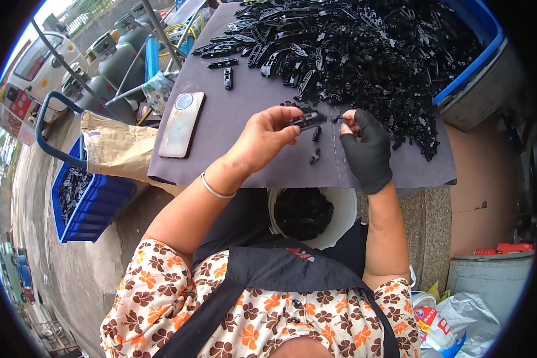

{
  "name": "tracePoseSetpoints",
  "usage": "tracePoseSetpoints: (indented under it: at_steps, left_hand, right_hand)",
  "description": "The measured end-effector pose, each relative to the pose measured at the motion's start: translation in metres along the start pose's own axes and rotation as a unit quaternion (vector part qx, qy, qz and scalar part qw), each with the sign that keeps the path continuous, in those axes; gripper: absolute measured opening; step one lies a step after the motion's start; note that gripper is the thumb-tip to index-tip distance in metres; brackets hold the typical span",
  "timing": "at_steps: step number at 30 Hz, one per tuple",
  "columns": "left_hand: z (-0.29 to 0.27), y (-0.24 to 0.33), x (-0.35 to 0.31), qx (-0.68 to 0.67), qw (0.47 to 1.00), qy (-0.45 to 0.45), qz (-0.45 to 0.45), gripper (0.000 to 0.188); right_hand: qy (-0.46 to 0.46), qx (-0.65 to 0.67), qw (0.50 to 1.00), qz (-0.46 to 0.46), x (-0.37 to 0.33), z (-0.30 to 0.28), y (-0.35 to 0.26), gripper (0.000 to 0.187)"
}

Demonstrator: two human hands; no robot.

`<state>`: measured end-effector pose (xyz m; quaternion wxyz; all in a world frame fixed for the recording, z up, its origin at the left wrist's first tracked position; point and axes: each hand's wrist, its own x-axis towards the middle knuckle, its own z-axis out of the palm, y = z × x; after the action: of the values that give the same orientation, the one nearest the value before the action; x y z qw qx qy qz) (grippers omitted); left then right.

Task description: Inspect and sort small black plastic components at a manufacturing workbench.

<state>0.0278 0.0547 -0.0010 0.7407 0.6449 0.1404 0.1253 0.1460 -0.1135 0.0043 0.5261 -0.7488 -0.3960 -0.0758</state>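
Observation:
Between the thumb and fingers of my bare left hand [267, 132] is a black plastic part [307, 121], long and narrow, held above the table. My right hand [367, 149], in a black fingerless glove, pinches a small black plastic piece [339, 120] just right of that part; the two are slightly apart. A few loose black bits [315, 156] lie on the grey tabletop [221, 131] below my hands. Beyond them spreads a large heap of black plastic parts [352, 53], long ones toward the left and smaller ones toward the right.
A phone [182, 125] lies at the table's left. In front of my lap stands a white bucket [346, 209] with black pieces inside. A blue crate [95, 206] of parts is at the left, by a brown paper sack [119, 143]. A blue-rimmed bin [480, 74] adjoins the table's right.

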Motion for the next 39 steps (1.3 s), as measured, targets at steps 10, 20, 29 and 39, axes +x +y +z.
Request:
tracePoseSetpoints:
  at_steps: [10, 20, 29, 39]
  left_hand:
    - [0.012, -0.012, -0.012, 0.125, 0.991, -0.008, 0.048, 0.028]
    - [0.012, 0.010, -0.024, 0.029, 0.998, -0.054, -0.020, 0.031]
    - [0.014, 0.010, -0.031, -0.039, 0.997, -0.057, -0.021, 0.027]
    - [0.027, 0.010, -0.066, 0.189, 0.964, -0.033, 0.183, 0.017]
  right_hand:
    - [-0.037, 0.041, 0.980, -0.190, -0.011, 0.012, -0.010, 0.016]
    - [-0.073, -0.024, 0.962, -0.261, -0.009, 0.000, -0.010, 0.016]
    - [-0.085, -0.059, 0.948, -0.302, -0.016, -0.004, -0.015, 0.016]
    - [-0.186, 0.128, 0.973, 0.049, -0.048, -0.016, -0.035, 0.023]
